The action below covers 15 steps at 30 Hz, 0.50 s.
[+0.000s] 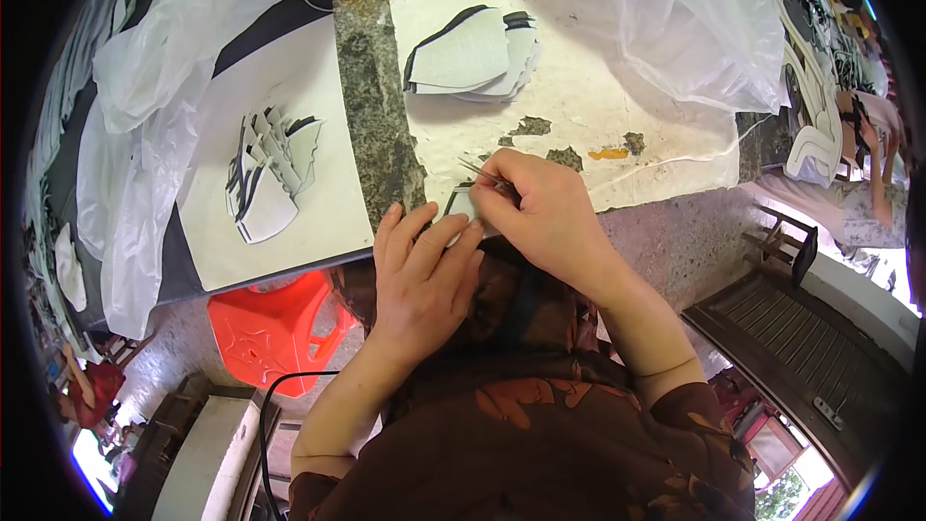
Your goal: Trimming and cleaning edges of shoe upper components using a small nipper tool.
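Note:
My left hand (422,275) lies flat with its fingertips pressing a small grey cut piece (461,203) at the near edge of the stone table (376,125). My right hand (542,217) is closed around a thin metal tool (479,172), whose tip rests on the same piece. Most of the piece is hidden under my fingers. A stack of white, black-edged cut pieces (471,56) lies farther back on a worn white sheet (617,106). Another fanned pile of similar pieces (270,169) sits on a white board (318,222) to the left.
Clear plastic bags (704,19) bunch at the table's back right and another plastic bag (145,135) at its left. A red plastic stool (275,328) stands under the table's left side. A black cable (275,396) runs beside my left forearm. More cut pieces (815,150) pile at the right.

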Available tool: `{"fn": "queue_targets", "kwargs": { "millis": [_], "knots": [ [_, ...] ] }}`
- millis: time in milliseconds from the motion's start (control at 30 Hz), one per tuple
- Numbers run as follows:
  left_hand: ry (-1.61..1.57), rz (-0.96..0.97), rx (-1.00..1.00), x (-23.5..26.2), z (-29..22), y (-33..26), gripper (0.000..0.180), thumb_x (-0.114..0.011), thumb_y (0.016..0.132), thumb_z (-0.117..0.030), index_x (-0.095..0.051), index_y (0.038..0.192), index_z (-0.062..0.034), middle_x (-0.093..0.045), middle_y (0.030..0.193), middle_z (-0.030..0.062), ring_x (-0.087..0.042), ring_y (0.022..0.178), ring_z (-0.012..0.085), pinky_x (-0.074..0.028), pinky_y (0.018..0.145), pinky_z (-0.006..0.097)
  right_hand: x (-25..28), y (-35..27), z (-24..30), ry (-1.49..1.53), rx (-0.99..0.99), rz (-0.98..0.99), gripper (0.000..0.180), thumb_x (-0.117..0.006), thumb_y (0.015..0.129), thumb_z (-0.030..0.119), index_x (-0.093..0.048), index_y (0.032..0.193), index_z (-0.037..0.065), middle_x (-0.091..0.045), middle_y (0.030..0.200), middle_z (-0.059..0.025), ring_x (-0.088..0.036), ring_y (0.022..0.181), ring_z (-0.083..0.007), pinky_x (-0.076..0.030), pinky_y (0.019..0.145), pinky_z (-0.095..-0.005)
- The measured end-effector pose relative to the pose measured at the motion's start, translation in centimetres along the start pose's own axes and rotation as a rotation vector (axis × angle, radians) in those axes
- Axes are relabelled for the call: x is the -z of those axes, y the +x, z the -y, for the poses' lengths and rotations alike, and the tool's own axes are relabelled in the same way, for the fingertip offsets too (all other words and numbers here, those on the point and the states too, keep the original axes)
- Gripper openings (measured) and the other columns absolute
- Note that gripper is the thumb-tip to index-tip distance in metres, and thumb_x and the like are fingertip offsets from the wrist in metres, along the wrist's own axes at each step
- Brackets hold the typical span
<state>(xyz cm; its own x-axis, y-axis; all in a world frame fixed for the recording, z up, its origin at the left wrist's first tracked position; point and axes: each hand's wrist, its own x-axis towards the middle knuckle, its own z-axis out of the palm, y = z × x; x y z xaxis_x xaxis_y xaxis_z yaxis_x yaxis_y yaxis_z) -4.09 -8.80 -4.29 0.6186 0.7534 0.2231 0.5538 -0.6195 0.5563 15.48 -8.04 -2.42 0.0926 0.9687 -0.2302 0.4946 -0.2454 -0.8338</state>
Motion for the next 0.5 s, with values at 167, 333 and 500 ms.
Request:
{"fn": "queue_targets", "kwargs": {
  "millis": [167, 333, 500],
  "knots": [
    [0.003, -0.014, 0.006, 0.0, 0.0, 0.1, 0.034, -0.077, 0.086, -0.013, -0.074, 0.12, -0.0096, -0.064, 0.127, 0.0069, -0.055, 0.125, 0.0325, -0.036, 0.115, 0.055, -0.1, 0.0, -0.1, -0.024, 0.013, 0.001, 0.015, -0.067, 0.091, 0.015, -0.065, 0.092, 0.0, -0.067, 0.077, -0.0121, -0.066, 0.069, -0.0213, -0.051, 0.065, -0.0335],
    [0.042, -0.025, 0.038, 0.1, -0.2, 0.9, 0.024, -0.076, 0.088, -0.013, -0.076, 0.111, -0.0108, -0.066, 0.133, 0.0097, -0.055, 0.13, 0.034, -0.033, 0.117, 0.055, -0.1, 0.0, -0.1, -0.043, 0.027, -0.01, 0.016, -0.068, 0.092, 0.016, -0.065, 0.092, 0.001, -0.067, 0.077, -0.0125, -0.066, 0.069, -0.0244, -0.051, 0.066, -0.0346],
    [0.054, -0.015, 0.037, -0.3, 0.1, 1.1, 0.02, -0.076, 0.088, -0.013, -0.075, 0.108, -0.012, -0.067, 0.133, 0.0087, -0.056, 0.131, 0.0338, -0.031, 0.118, 0.055, 0.0, 0.0, -0.1, -0.052, 0.021, 0.009, 0.017, -0.067, 0.092, 0.018, -0.064, 0.092, 0.001, -0.068, 0.081, -0.0156, -0.067, 0.074, -0.0323, -0.052, 0.068, -0.0412]
  ]
}}
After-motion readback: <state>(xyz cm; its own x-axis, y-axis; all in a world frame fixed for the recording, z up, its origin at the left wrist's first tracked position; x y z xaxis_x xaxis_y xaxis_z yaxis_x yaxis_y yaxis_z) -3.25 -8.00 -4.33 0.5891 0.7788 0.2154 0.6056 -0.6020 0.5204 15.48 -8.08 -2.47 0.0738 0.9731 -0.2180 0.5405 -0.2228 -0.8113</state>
